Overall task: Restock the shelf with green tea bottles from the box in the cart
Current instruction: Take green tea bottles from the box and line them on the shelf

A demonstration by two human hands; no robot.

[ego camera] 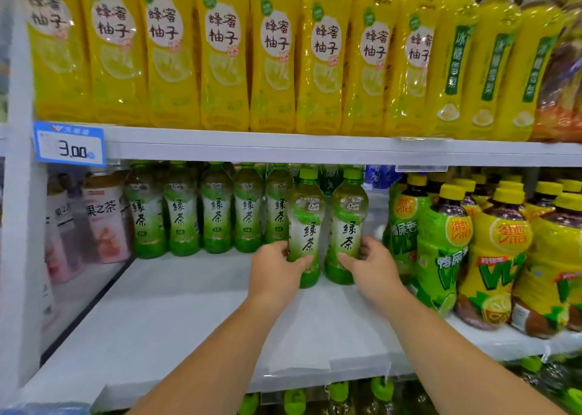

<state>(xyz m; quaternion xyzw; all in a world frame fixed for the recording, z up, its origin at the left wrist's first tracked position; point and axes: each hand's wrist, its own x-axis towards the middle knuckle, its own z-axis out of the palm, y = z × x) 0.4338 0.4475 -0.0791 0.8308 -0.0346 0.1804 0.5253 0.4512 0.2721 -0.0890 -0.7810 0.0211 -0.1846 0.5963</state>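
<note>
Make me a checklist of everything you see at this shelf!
Surface: white shelf, bottles along its back.
Job's things: left bottle and right bottle of green tea, upright, side by side; back row of green tea behind them.
Clutter: nothing seen.
Grippers: left hand grips the left bottle; right hand grips the right bottle.
Cables: nothing seen.
Surroundings: yellow bottles above; price tag; yellow-capped bottles right; pink bottles left.
</note>
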